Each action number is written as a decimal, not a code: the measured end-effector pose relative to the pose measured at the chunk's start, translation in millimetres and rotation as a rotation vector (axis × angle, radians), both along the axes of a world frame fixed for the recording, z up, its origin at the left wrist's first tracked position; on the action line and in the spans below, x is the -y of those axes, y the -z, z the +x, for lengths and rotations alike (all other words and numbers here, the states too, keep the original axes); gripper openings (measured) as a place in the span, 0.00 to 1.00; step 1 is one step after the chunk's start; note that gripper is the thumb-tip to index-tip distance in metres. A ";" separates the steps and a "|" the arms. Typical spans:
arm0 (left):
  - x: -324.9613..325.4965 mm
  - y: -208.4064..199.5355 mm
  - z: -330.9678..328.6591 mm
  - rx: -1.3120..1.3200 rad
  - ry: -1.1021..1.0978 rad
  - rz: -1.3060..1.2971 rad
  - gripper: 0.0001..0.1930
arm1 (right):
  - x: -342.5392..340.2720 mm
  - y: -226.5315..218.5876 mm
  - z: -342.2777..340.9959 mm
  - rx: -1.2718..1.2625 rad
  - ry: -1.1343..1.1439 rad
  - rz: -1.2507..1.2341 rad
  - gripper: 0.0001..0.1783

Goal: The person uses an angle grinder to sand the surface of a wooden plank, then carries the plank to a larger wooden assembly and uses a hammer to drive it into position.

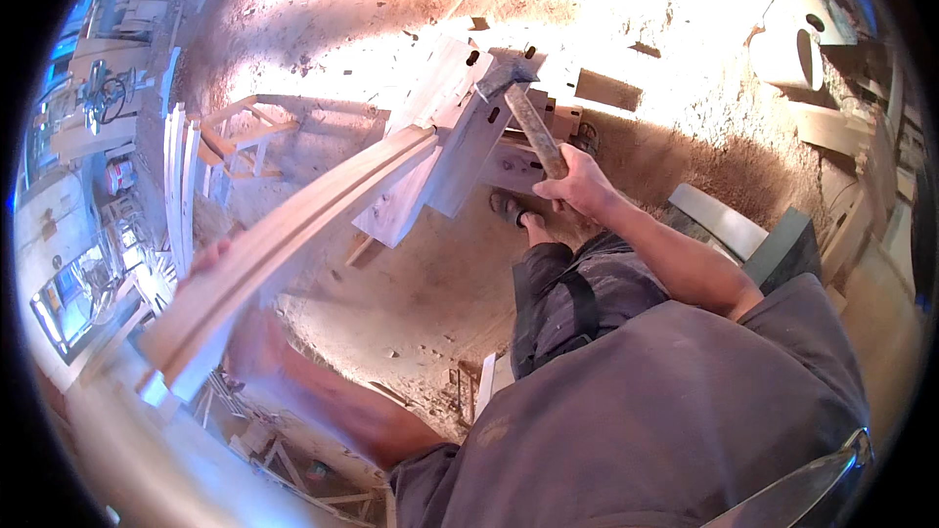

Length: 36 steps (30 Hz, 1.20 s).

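My right hand [584,186] is closed round the wooden handle of a hammer [531,127]. The hammer's dark metal head lies against or just above pale boards [469,164] with dark oval slots, at the upper middle. A long grooved wooden rail [303,205] runs from these boards down toward the lower left. Its far end meets the slotted boards; whether it sits in a slot I cannot tell. My left hand [252,340] grips the rail near its close end, fingers showing past its far side and slightly blurred.
Behind the boards stretches a brightly lit, dusty floor [342,49] with wood chips. A small wooden frame [256,132] and upright pale strips [178,191] stand at left, near a machine with a handwheel [110,93]. At right are a white cylinder [785,57], timber offcuts and a pale block [719,220].
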<state>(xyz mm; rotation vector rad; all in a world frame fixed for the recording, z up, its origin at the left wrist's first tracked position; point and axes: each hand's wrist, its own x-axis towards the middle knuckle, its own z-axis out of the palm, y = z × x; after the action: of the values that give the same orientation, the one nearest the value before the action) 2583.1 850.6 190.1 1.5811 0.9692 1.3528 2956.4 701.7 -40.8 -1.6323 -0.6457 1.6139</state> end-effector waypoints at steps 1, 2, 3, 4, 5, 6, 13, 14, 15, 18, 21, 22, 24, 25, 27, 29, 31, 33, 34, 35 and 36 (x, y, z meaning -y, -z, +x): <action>-6.5 -6.6 15.1 -0.018 0.024 0.014 0.41 | -2.5 2.0 -3.9 0.011 -0.015 -0.003 0.21; -21.5 1.2 33.4 -0.013 0.077 0.018 0.40 | -7.5 -6.6 -4.9 0.048 -0.001 -0.016 0.20; -27.6 -7.4 44.9 -0.012 0.115 0.009 0.40 | -14.1 -18.2 -11.1 0.057 -0.023 -0.022 0.20; -34.7 -12.0 58.4 -0.005 0.161 -0.002 0.39 | -14.5 -28.1 -14.9 0.127 -0.011 0.016 0.19; -39.8 -16.7 74.6 0.022 0.176 -0.015 0.39 | -12.9 -32.2 -15.6 0.211 0.001 0.107 0.19; -41.7 -22.8 88.6 0.043 0.184 -0.027 0.39 | -11.6 -36.3 -18.3 0.288 0.008 0.200 0.19; -50.2 -27.6 106.4 -0.014 0.163 -0.122 0.34 | -70.0 -141.3 -1.2 0.174 0.006 0.296 0.16; -44.4 -29.6 107.4 -0.039 0.093 -0.223 0.31 | -76.5 -166.0 2.2 0.250 -0.014 0.346 0.16; -38.6 -27.1 109.8 0.034 0.094 -0.216 0.32 | -85.3 -196.1 8.1 0.328 -0.032 0.421 0.16; -33.7 -16.5 107.7 0.044 0.076 -0.080 0.32 | -99.8 -297.8 14.3 0.394 -0.075 0.887 0.15; -26.3 -33.1 120.7 0.213 0.161 -0.101 0.33 | -104.4 -385.9 3.7 0.445 -0.082 1.099 0.15; -25.0 -32.4 115.1 0.158 0.190 -0.102 0.32 | -103.6 -408.6 4.5 0.643 -0.174 1.127 0.17; -22.9 -30.8 114.0 0.082 0.166 -0.108 0.31 | -105.0 -446.9 -9.0 1.061 -0.498 0.878 0.17; -27.0 -31.5 116.5 0.086 0.171 -0.093 0.31 | -110.0 -456.3 -9.5 1.265 -0.723 0.789 0.17; -23.1 -23.9 114.6 0.094 0.185 -0.092 0.31 | -108.0 -452.1 -11.9 1.304 -0.915 0.768 0.17; -22.4 -23.4 120.1 0.078 0.147 -0.040 0.34 | -102.0 -456.2 -13.5 1.405 -0.849 0.817 0.18; -21.4 -35.8 117.4 0.163 0.134 0.023 0.35 | -101.3 -449.2 -10.1 1.284 -0.822 0.811 0.17; -25.3 -48.2 124.2 0.294 0.181 0.031 0.34 | -99.7 -437.0 -5.7 1.259 -0.695 0.848 0.23; -26.6 -52.0 116.5 0.185 0.147 -0.001 0.31 | -100.2 -444.1 15.1 1.128 -0.625 0.866 0.23; -27.0 -51.3 112.5 0.076 0.128 -0.026 0.28 | -100.1 -450.2 37.8 1.000 -0.552 0.878 0.23; -27.6 -49.7 122.3 0.135 0.149 0.027 0.26 | -87.8 -474.5 60.2 0.925 -0.461 0.885 0.23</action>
<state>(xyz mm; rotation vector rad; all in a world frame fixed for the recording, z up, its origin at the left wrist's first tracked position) 2705.4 878.2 239.7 1.5286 0.7405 1.3543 3016.6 789.5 433.7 -1.4784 -1.9758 0.5108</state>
